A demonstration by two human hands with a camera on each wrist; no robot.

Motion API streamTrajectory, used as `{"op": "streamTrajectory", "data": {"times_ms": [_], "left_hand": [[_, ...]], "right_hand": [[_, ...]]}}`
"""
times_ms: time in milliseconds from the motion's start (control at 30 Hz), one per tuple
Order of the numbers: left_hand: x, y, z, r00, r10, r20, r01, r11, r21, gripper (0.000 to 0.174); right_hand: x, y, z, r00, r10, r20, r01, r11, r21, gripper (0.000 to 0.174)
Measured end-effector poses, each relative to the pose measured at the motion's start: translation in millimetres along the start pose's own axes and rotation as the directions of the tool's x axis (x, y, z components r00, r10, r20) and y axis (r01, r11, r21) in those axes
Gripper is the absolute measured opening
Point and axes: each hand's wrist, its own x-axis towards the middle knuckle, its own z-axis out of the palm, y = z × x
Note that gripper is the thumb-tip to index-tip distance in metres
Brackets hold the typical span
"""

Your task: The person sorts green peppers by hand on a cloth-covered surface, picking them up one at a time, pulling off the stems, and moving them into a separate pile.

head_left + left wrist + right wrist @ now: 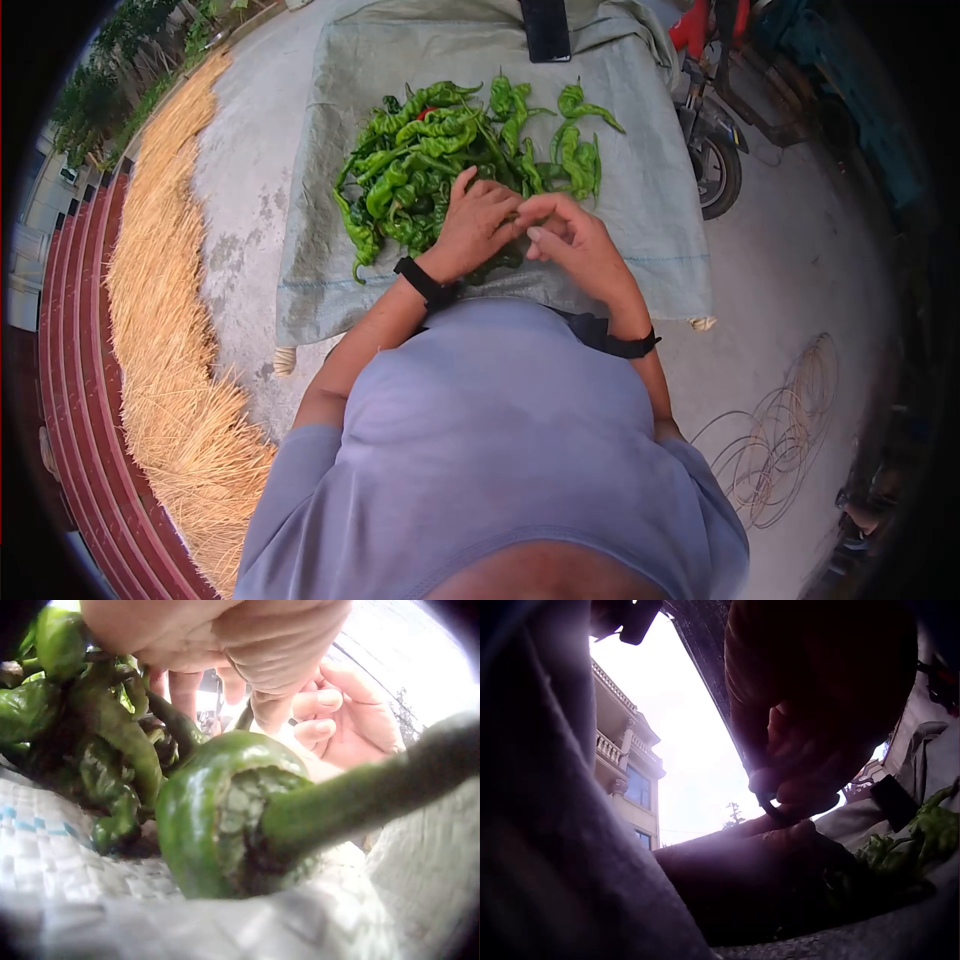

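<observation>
Green peppers [410, 165] lie heaped on a woven sheet [640, 220], a few set apart at the right. At the heap's near right edge, my left hand [475, 225] is palm down with bent fingers. Green shows between its thumb [271, 709] and fingers in the left wrist view, where it pinches a pepper [244, 718] mostly hidden by the hand. My right hand [575, 245] meets it fingertip to fingertip, pinching a thin dark curved stem [769, 810]. One pepper with a thick stem [225, 810] lies close under the left wrist.
A black phone [545, 30] lies at the sheet's far edge. Straw [165, 300] is spread on the ground at the left, beside red steps [75, 320]. A scooter wheel [715, 175] stands near the right edge, and coiled wire [780, 440] lies on the concrete.
</observation>
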Motion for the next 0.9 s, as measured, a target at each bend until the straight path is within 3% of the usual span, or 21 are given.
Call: {"op": "streamTrajectory", "data": {"times_ms": [33, 133, 167, 267, 300, 400, 433, 533, 567, 667, 700, 733, 800, 900], "left_hand": [[0.4, 3.1, -1.6, 1.000, -0.028, 0.006, 0.029, 0.999, -0.038, 0.021], [1.9, 7.1, -10.3, 0.993, -0.109, 0.040, 0.113, 0.985, -0.132, 0.020], [2.0, 6.7, -10.9, 0.990, -0.133, 0.052, 0.140, 0.977, -0.161, 0.020], [-0.7, -1.1, -4.3, 0.961, -0.267, -0.075, 0.229, 0.916, -0.329, 0.023], [0.0, 2.3, -2.8, 0.945, -0.269, -0.184, 0.200, 0.925, -0.323, 0.028], [1.9, 8.4, -7.6, 0.881, -0.450, -0.144, 0.354, 0.831, -0.428, 0.039], [-1.3, 2.6, -0.6, 0.883, -0.424, -0.200, 0.354, 0.882, -0.311, 0.055], [1.0, 5.3, -2.5, 0.914, -0.325, -0.243, 0.241, 0.916, -0.320, 0.066], [-1.5, 1.4, 0.7, 0.930, -0.259, -0.259, 0.214, 0.958, -0.189, 0.076], [0.4, 8.9, -5.5, 0.951, -0.227, -0.208, 0.193, 0.966, -0.173, 0.072], [-0.3, 6.9, -5.1, 0.962, -0.182, -0.204, 0.163, 0.981, -0.105, 0.068], [-1.1, 6.4, -5.5, 0.970, -0.140, -0.198, 0.137, 0.990, -0.030, 0.064], [-0.7, 12.2, -12.5, 0.980, -0.179, -0.085, 0.170, 0.980, -0.100, 0.057], [-4.4, 9.6, -9.9, 0.997, -0.065, -0.038, 0.063, 0.997, -0.049, 0.048]], "right_hand": [[0.4, -1.6, -1.7, 0.997, 0.035, -0.066, -0.032, 0.999, 0.033, 0.016], [4.1, 21.0, -28.0, 0.964, -0.002, -0.266, -0.033, 0.991, -0.128, 0.017], [0.7, 22.9, -39.4, 0.963, 0.029, -0.266, -0.127, 0.925, -0.359, 0.018], [-9.9, 35.7, -55.3, 0.993, 0.090, -0.081, -0.121, 0.732, -0.670, 0.020], [-12.8, 39.7, -53.0, 0.992, 0.115, -0.059, -0.124, 0.702, -0.702, 0.019], [-13.0, 50.0, -45.2, 0.984, 0.176, -0.021, -0.128, 0.623, -0.772, 0.014], [-11.4, 53.8, -43.4, 0.981, 0.191, -0.024, -0.138, 0.611, -0.780, 0.012], [-8.3, 54.3, -43.0, 0.979, 0.195, -0.062, -0.171, 0.611, -0.773, 0.008], [-9.8, 53.2, -42.0, 0.978, 0.191, -0.079, -0.182, 0.617, -0.766, 0.007], [-12.6, 68.3, -47.3, 0.994, 0.072, -0.079, -0.107, 0.655, -0.748, 0.005], [-9.3, 64.6, -46.5, 0.985, 0.149, -0.088, -0.161, 0.607, -0.778, 0.005], [-10.0, 68.0, -47.5, 0.989, 0.116, -0.090, -0.143, 0.621, -0.770, 0.005], [-11.0, 52.1, -45.1, 0.980, 0.161, -0.116, -0.193, 0.636, -0.747, 0.007], [-11.1, 56.7, -62.3, 0.996, 0.026, -0.089, -0.083, 0.679, -0.729, 0.015]]}}
